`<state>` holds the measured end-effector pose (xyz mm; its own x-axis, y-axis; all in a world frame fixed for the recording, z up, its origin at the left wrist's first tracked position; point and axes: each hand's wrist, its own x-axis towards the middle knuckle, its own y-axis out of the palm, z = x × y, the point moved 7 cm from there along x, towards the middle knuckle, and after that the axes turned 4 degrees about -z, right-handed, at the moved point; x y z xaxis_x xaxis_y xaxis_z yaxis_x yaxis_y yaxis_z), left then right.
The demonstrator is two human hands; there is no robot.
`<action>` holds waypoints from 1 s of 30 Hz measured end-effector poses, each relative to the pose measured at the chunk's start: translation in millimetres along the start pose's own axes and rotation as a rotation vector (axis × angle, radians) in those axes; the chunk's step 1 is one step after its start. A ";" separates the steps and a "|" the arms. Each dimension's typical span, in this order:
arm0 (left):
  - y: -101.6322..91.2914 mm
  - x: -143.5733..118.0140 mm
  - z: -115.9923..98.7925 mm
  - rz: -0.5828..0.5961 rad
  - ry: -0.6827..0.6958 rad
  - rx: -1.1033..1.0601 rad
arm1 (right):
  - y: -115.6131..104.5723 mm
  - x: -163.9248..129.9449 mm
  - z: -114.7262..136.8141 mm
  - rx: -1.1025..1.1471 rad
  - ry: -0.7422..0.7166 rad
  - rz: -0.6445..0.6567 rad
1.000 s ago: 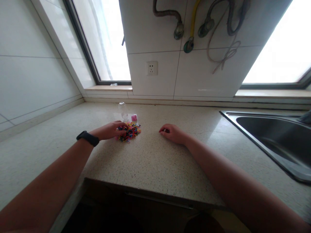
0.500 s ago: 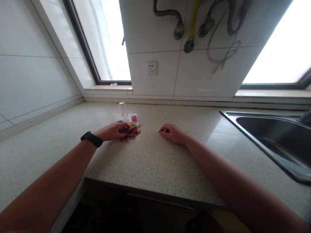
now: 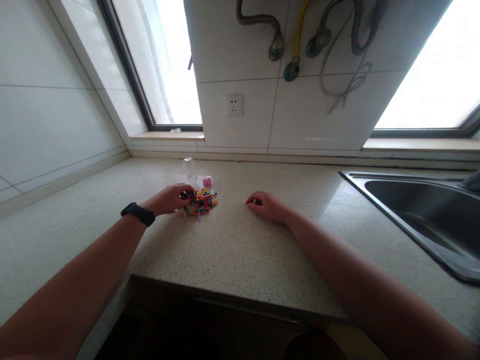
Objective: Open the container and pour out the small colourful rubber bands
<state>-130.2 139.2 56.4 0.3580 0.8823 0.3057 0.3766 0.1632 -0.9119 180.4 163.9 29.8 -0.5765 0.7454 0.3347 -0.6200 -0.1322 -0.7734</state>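
A: What's the biggest thing here?

B: The counter [image 3: 232, 245], speckled stone, running from the tiled wall [image 3: 315, 110] out to the near edge. A steel sink [image 3: 423, 215] is sunk into it on the right, and a socket [image 3: 235, 105] sits on the wall between two windows, with hoses [image 3: 296, 40] hanging above.

A: And the hands?

B: The left hand [image 3: 168, 198], with a black watch [image 3: 138, 213] on its wrist, lies on the left edge of the pile [image 3: 198, 203], a heap of small bright bits in many colours. Its fingers curl down over some of the pieces, pinching into the heap; how many it grips I cannot tell.

A: The right one?

B: The right hand [image 3: 267, 205] rests on the bare counter, well apart from the pile, fingers curled loosely under, holding nothing that shows.

A: Anything beside the pile?

B: Just behind it stands a clear bottle [image 3: 190, 171], and next to that a small pink cap [image 3: 207, 181].
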 end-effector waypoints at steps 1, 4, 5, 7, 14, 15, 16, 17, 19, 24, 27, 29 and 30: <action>-2.5 0.2 0.4 -0.029 -0.003 -0.013 | -0.2 -0.2 0.0 -0.001 0.001 0.002; -8.6 0.2 0.7 -0.094 -0.015 -0.049 | -0.8 -1.0 -0.1 -0.002 0.003 0.001; -10.1 0.0 0.9 -0.106 -0.024 -0.058 | -0.7 -1.3 -0.4 -0.003 0.004 0.001; -12.6 -0.6 2.0 -0.125 -0.048 -0.077 | 0.0 -1.6 -0.8 -0.001 0.005 0.003; -17.7 -2.2 12.4 -0.147 -0.113 -0.119 | 1.9 -0.7 -2.4 0.006 0.012 0.002; -17.9 -2.2 13.9 -0.147 -0.116 -0.118 | 1.7 -0.7 -2.3 0.007 0.008 0.001; -18.0 -2.2 15.6 -0.147 -0.121 -0.117 | 1.5 -0.7 -2.1 0.007 0.004 -0.001; -17.9 -2.2 17.3 -0.145 -0.127 -0.117 | 1.1 -0.8 -2.0 0.005 0.002 -0.003; -17.0 -2.5 20.8 -0.140 -0.139 -0.123 | 0.6 -1.2 -2.2 0.003 0.004 -0.004; -17.3 -3.3 23.8 -0.151 -0.116 -0.144 | 0.6 -1.2 -1.1 0.002 0.004 -0.003; -17.9 -3.2 22.8 -0.150 -0.112 -0.162 | 0.9 -0.4 -0.7 -0.003 0.013 -0.001; -18.6 -3.0 21.0 -0.149 -0.111 -0.171 | 0.5 0.0 -0.3 -0.005 0.010 -0.001; -19.2 -3.0 19.9 -0.152 -0.109 -0.170 | 0.3 0.0 -0.2 -0.005 0.008 0.000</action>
<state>-155.6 142.3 67.6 0.1950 0.8973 0.3960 0.5610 0.2291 -0.7955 180.2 164.0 29.4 -0.5721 0.7507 0.3304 -0.6173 -0.1289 -0.7761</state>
